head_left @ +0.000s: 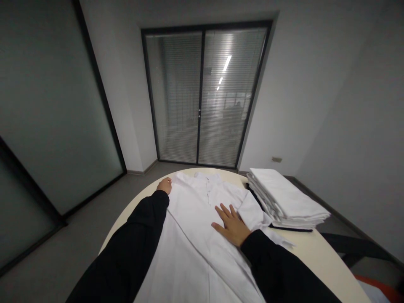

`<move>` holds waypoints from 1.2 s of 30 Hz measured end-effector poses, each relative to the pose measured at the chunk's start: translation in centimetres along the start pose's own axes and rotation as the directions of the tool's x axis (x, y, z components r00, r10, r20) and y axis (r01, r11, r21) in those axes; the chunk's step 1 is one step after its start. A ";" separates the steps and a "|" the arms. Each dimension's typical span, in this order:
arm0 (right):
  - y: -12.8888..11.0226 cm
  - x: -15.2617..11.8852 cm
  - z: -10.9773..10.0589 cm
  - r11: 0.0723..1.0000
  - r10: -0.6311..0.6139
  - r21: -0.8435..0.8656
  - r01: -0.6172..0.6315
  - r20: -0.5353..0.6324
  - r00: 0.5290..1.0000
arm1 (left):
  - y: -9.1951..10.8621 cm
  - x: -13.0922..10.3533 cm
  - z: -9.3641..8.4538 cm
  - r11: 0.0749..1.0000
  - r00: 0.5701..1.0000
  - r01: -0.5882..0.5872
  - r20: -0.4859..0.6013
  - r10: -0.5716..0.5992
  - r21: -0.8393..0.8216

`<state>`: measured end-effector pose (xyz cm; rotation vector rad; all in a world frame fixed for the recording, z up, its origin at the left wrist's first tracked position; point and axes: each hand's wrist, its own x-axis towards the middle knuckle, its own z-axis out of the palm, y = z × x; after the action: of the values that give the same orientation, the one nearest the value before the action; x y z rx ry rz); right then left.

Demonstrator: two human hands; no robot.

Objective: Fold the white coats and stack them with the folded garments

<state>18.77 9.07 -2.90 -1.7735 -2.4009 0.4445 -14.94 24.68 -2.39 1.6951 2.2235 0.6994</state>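
A white shirt point(192, 223) lies spread on the surface point(341, 263), with its collar point(206, 175) at the far end. The left hand point(164, 185) grips the shirt's far left corner, with its fingers curled in. The right hand point(232, 227) lies flat on the shirt, with its fingers spread wide. A long crease slants down the shirt, so it seems best to keep that corner still and rub softly away from it. Pressing too hard could bunch the cloth. Right of the shirt sits a pile of folded white cloth point(290, 193). Beyond the shirt is a glass door point(230, 105).
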 end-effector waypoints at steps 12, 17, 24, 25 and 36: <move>0.5 0.7 0.4 0.992 -0.023 0.117 0.051 -0.232 0.972 | -0.8 -1.0 -1.4 0.990 0.964 -0.127 0.243 0.109 0.058; 1.2 1.5 0.3 0.957 -0.038 0.250 0.146 -0.393 0.919 | -2.5 -1.6 -1.5 0.991 0.981 -0.113 0.164 0.100 0.073; 1.3 0.3 -2.1 0.966 0.012 0.256 0.030 -0.161 0.987 | -3.5 -2.8 -2.1 0.989 0.975 -0.135 0.188 0.122 0.060; 1.6 -0.1 -2.6 0.970 0.000 0.243 0.023 -0.095 0.995 | -3.5 -3.0 -2.2 0.987 0.970 -0.148 0.201 0.133 0.062; 5.2 -2.1 -5.0 0.965 0.040 0.262 -0.023 -0.056 0.998 | -2.9 -5.3 -1.8 0.984 0.984 -0.122 0.143 0.103 0.129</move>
<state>25.54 9.31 0.42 -1.6855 -2.1597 0.6665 -16.66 18.64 -2.83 1.8868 2.1390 0.4478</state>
